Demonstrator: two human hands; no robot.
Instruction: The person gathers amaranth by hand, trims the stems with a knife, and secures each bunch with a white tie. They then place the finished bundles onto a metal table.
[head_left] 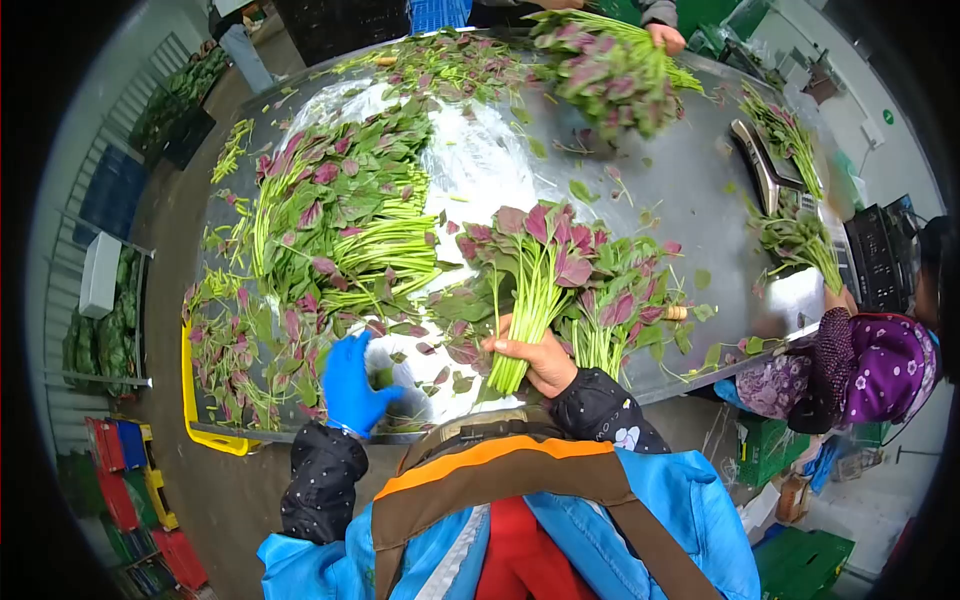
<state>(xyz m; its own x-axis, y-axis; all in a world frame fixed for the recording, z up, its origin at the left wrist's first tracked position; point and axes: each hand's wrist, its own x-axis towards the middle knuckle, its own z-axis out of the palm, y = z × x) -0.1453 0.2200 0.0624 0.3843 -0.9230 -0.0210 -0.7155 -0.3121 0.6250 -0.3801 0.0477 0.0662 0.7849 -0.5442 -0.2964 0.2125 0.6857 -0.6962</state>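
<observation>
My right hand [541, 362], bare, is closed around the pale green stems of a bunch of amaranth [537, 290] near the table's front edge. Its purple and green leaves point away from me. In a blue glove, my left hand [358, 388] has its fingers apart and holds nothing, just above loose leaves. Beyond that hand lies a large pile of amaranth [345, 205], stems mostly toward the right. Beside my right hand, more amaranth [610, 315] rests on the metal table [700, 255].
Clear plastic sheeting [480, 165] lies across the middle. At the far side a person's hand [667, 38] grips another bunch. A person in a purple patterned sleeve [885, 365] holds greens beside a scale [765, 165] at right. A yellow crate [190, 390] stands at the left edge.
</observation>
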